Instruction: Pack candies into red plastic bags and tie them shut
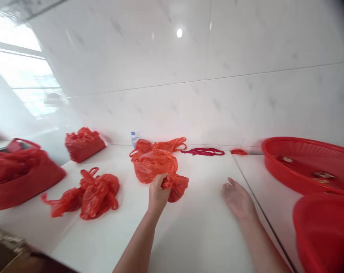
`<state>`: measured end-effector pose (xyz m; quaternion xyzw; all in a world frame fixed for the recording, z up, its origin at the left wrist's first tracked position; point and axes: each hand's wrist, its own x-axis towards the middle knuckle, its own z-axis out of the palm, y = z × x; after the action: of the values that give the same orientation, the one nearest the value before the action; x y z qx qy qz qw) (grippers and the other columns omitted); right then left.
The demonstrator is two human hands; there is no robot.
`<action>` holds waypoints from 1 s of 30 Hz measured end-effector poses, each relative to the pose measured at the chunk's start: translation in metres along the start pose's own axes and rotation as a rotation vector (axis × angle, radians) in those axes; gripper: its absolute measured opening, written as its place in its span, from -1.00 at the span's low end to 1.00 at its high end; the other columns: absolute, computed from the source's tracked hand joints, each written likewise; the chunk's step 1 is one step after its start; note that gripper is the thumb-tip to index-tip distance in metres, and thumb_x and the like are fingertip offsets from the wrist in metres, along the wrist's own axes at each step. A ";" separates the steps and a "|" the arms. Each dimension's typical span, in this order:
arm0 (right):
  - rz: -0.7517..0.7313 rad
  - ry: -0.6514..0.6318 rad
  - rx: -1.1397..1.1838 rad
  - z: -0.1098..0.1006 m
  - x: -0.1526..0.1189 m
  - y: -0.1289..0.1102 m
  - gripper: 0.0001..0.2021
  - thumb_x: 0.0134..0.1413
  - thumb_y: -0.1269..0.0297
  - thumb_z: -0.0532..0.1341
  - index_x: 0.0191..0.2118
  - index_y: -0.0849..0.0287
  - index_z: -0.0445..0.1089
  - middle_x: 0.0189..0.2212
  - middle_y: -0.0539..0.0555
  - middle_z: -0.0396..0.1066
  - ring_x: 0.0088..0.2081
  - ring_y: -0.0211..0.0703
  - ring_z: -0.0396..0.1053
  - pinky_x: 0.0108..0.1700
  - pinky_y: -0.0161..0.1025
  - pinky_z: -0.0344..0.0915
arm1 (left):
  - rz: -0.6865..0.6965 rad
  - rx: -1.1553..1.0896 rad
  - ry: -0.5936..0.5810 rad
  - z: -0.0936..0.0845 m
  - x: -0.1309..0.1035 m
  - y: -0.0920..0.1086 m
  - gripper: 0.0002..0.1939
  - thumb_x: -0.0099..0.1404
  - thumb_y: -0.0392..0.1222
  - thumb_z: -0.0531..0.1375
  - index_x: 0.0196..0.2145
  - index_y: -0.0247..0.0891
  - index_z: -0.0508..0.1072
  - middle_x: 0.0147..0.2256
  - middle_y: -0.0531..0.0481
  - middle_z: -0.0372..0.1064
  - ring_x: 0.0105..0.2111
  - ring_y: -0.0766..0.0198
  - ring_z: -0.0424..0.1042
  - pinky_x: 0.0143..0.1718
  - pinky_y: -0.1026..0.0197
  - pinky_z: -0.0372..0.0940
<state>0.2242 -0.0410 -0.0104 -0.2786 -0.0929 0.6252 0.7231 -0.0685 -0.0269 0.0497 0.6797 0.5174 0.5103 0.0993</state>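
At centre, the left hand (158, 192) grips a crumpled red bag (179, 187). The right hand (238, 199) — lower right — spreads loosely over the bench (201, 235).

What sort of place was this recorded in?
Probably an indoor workroom, though its exact use is unclear: crumpled red plastic bags lie on a flat white worktop before a glossy, marble-patterned white wall.
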 end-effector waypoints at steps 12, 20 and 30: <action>0.000 0.047 -0.160 0.004 0.000 0.008 -0.75 -0.17 0.36 0.37 -0.25 0.13 0.45 -0.52 0.01 0.41 -0.38 -0.24 0.42 -0.32 -0.34 0.46 | -0.313 0.742 0.678 -0.175 0.043 -0.077 -0.48 0.11 0.00 0.19 0.04 -0.09 0.31 0.16 -0.10 0.05 0.13 -0.09 0.03 0.07 -0.20 0.01; -0.024 0.048 -0.216 0.006 -0.005 0.010 -0.74 -0.17 0.33 0.38 -0.25 0.15 0.46 -0.51 0.00 0.40 -0.35 -0.24 0.40 -0.26 -0.32 0.45 | -0.629 0.881 0.164 -0.164 -0.010 -0.154 -0.25 0.20 0.24 -0.06 0.25 -0.16 -0.01 0.29 -0.28 -0.24 0.26 -0.22 -0.26 0.05 -0.39 -0.05; -0.039 0.039 -0.238 0.010 -0.007 0.012 -0.73 -0.19 0.31 0.39 -0.26 0.14 0.45 -0.51 -0.01 0.39 -0.36 -0.26 0.40 -0.29 -0.36 0.44 | -0.527 0.845 0.381 -0.150 0.013 -0.123 -0.31 0.18 0.18 0.04 0.19 -0.18 0.10 0.29 -0.26 -0.27 0.27 -0.24 -0.32 0.10 -0.41 -0.19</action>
<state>0.2077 -0.0441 -0.0069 -0.3730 -0.1577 0.5900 0.6985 -0.2628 -0.0207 0.0442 0.4027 0.8400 0.3295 -0.1540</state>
